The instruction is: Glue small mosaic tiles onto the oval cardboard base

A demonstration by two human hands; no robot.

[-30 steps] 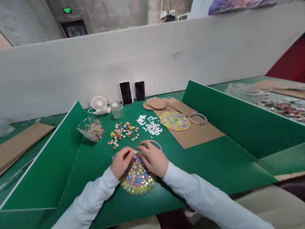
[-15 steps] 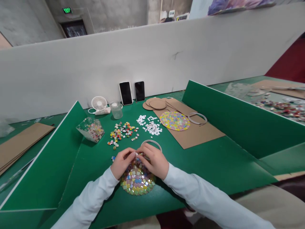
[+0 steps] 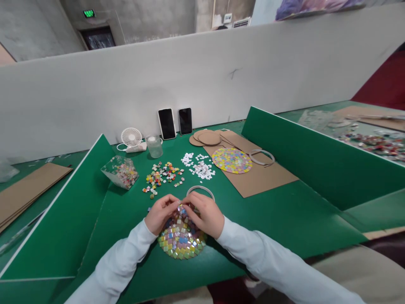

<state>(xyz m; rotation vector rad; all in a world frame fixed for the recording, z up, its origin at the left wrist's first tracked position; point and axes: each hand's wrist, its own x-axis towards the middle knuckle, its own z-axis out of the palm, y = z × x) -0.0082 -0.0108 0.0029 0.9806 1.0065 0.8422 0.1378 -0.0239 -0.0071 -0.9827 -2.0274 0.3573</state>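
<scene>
My left hand [image 3: 162, 213] and my right hand [image 3: 205, 212] meet fingertip to fingertip over the far part of a round mosaic disc [image 3: 182, 242]. Both hands are pinched closed; whatever sits between the fingertips is too small to make out. Glossy yellow, green, pink and blue square tiles cover the disc's near part, while my hands hide much of its far side. Just behind my right hand lies a pale ring-shaped band [image 3: 202, 188], partly covered by the fingers. Loose coloured tiles [image 3: 163, 174] and small white pieces [image 3: 203, 169] are scattered beyond my hands.
A clear tilted container [image 3: 122, 172] of tiles stands left. Behind are a small fan [image 3: 131, 138], a cup [image 3: 154, 146] and two phones [image 3: 166, 123]. A finished-looking mosaic disc [image 3: 232, 160] and another ring [image 3: 262, 157] rest on cardboard [image 3: 262, 181]. Green dividers [image 3: 303, 156] flank the table.
My left hand has shifted slightly left and up. A white bit seen between the fingertips before no longer shows clearly. My right hand stays almost in place.
</scene>
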